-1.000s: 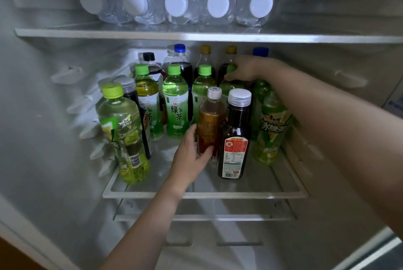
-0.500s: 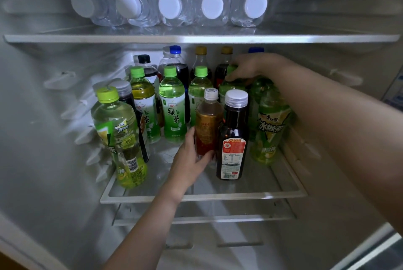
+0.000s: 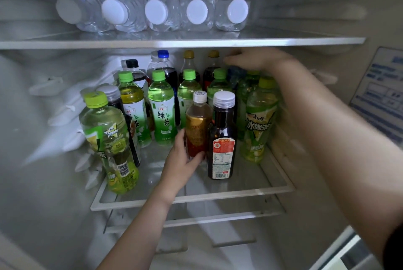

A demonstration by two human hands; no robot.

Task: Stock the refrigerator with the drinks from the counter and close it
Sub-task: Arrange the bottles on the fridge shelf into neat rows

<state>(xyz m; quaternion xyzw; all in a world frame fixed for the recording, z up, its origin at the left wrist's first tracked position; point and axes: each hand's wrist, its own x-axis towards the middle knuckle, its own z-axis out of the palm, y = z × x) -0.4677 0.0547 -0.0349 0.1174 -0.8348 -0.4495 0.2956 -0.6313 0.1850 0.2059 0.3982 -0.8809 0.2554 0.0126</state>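
LEFT: left hand (image 3: 181, 160) grip curls round amber bottle (image 3: 197, 123), low on its body, front row of shelf (image 3: 239, 193), beside dark bottle (image 3: 222, 138) | RIGHT: right hand (image 3: 255, 59) over back row, grip blurred, we cannot tell | HANDLING: we judge it full, smooth, tippy; hold mid-body.

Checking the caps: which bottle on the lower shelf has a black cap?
The dark bottle at back left; the other visible caps are green, blue, yellow, white or silver.
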